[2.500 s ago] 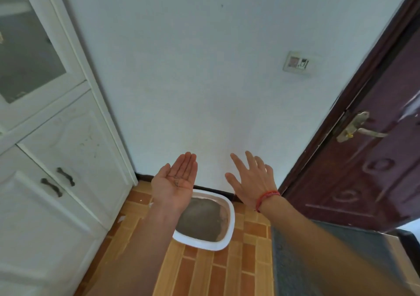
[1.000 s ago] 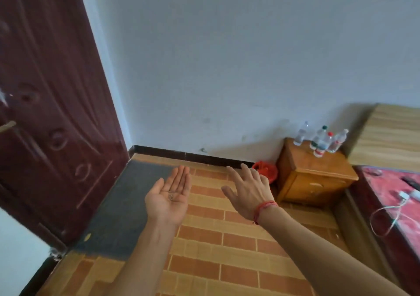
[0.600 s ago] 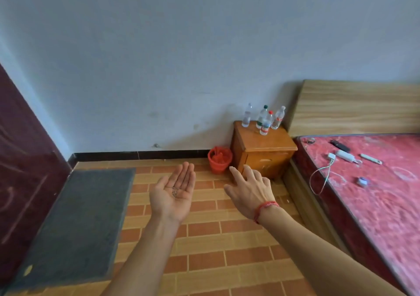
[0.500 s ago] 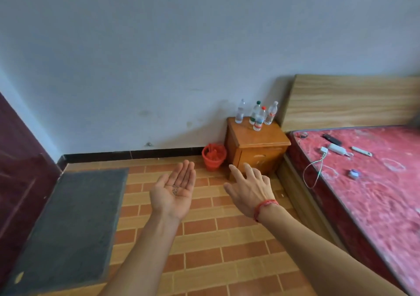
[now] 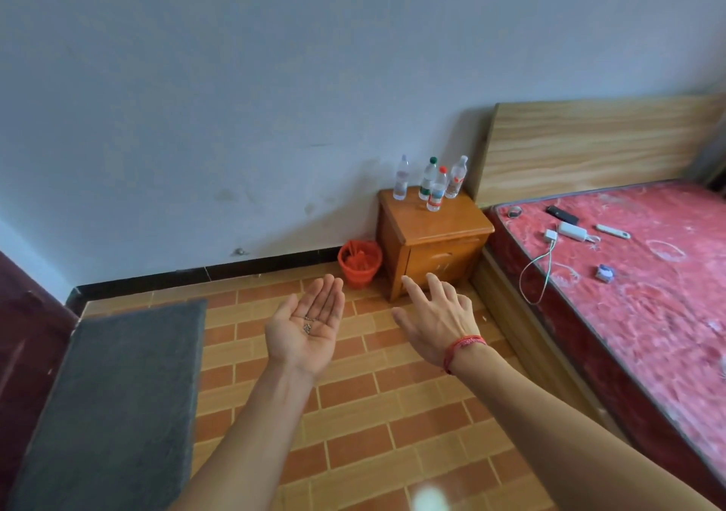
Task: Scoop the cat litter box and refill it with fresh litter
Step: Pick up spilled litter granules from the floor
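My left hand (image 5: 305, 328) is stretched out palm up with straight fingers, and a few small dark litter bits (image 5: 307, 325) lie on the palm. My right hand (image 5: 437, 321) hovers beside it, back up, fingers spread and holding nothing; a red string sits on its wrist. A small red bin (image 5: 359, 262) stands on the floor by the wall, just beyond my left fingertips. The litter box is out of view.
A wooden nightstand (image 5: 430, 243) with several water bottles (image 5: 431, 180) stands right of the bin. A bed with a red mattress (image 5: 636, 275) fills the right side. A grey mat (image 5: 118, 400) lies on the brick-pattern floor at left, beside a dark door (image 5: 23, 334).
My view swung right from the litter box and cabinet, past the door, to the bedside corner. The red bin came into view and has drawn closer. Both hands kept their pose.
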